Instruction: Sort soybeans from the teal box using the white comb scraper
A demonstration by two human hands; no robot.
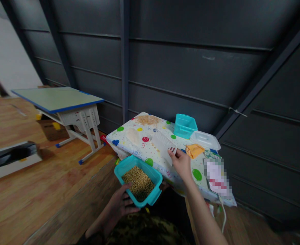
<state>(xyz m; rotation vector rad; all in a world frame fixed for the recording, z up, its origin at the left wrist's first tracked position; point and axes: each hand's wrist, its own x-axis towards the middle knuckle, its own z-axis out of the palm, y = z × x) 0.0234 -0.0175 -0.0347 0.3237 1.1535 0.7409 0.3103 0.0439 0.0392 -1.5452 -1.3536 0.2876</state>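
Here, left hand [118,200], fingers gripping one turquoise plastic box [123,165] (part-filled with soybeans [141,182]); right hand [182,164], fingers pinching the near edge of one white slotted tray [162,140].

Seeing a dark paneled wall [196,68] at 12 o'clock, pale wall [9,47] at 10, blue-edged desk [60,97] around 9, plus some orangey wood floor [55,190] down at 8.

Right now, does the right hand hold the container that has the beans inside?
No, the left hand holds the bean container, while the right hand grips a white plastic piece.
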